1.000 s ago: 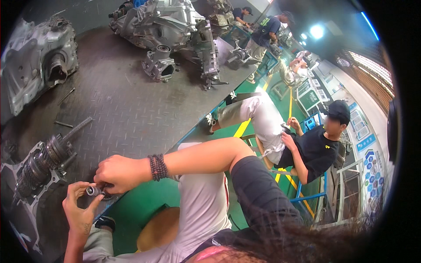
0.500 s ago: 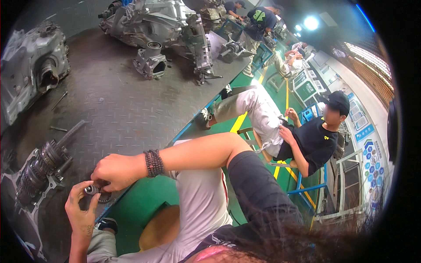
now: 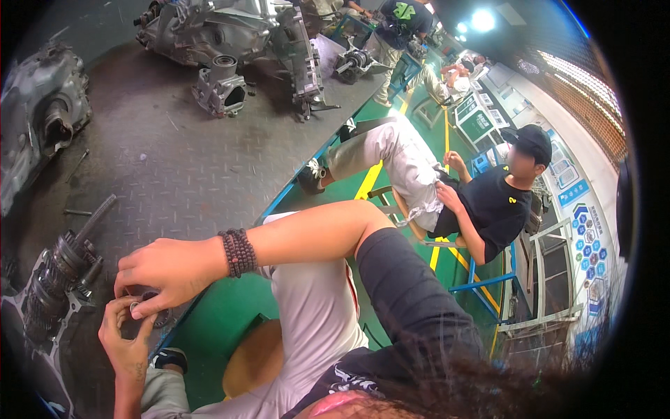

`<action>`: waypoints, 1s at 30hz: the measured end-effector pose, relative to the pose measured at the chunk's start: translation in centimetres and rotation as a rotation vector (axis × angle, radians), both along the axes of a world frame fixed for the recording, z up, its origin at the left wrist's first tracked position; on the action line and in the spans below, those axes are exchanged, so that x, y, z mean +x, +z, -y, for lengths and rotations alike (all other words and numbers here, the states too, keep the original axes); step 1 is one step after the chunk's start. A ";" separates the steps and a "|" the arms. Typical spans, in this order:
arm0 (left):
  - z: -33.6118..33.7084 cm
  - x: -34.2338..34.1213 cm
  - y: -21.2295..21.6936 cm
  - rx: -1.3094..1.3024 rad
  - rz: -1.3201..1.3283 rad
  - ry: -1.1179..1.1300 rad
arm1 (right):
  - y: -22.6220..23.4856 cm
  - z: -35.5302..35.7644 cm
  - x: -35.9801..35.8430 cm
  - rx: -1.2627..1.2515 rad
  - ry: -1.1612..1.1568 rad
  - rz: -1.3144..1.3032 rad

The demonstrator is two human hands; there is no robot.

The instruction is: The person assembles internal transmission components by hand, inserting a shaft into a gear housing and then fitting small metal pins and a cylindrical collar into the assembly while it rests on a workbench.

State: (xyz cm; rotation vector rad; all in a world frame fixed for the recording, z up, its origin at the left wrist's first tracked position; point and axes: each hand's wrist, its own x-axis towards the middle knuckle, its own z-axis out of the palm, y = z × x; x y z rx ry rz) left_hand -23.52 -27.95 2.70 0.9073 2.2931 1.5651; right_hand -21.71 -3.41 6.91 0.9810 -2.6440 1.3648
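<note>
My left hand (image 3: pixel 125 343) is closed in a pinch at the near left, above the edge of the metal-topped bench. Between its thumb and fingers is a small metal cylindrical part (image 3: pixel 134 308), mostly covered now. My right hand (image 3: pixel 166 271), with a dark bead bracelet at the wrist, reaches across from the right. Its fingers curl over the same part and the thumb presses against it. Just below the right hand shows a dark toothed ring (image 3: pixel 163 318), partly hidden. Left of both hands stands a gear shaft assembly (image 3: pixel 52 290) on a silver housing plate.
A large silver gearbox casing (image 3: pixel 45 119) fills the far left. Bigger casings (image 3: pixel 209 31) and a small housing (image 3: pixel 222 87) stand farther back. Two bolts, one of them a short bolt (image 3: pixel 82 212), lie on the bench (image 3: pixel 188 167). A seated person (image 3: pixel 481 209) is to the right.
My right hand has moved left and over the left hand's fingertips, its thumb now on the metal part and covering most of it. The whole view has shifted slightly.
</note>
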 end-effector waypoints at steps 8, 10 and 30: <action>0.1 -0.3 -1.2 -0.008 0.136 0.098 | -0.3 0.2 -0.1 0.054 0.003 -0.235; -0.5 0.1 -0.8 0.029 0.138 0.090 | -0.2 0.2 0.0 0.070 0.006 -0.249; 0.3 -1.2 -0.6 -0.187 -0.174 -0.068 | 1.0 0.2 -0.4 0.092 0.119 -0.058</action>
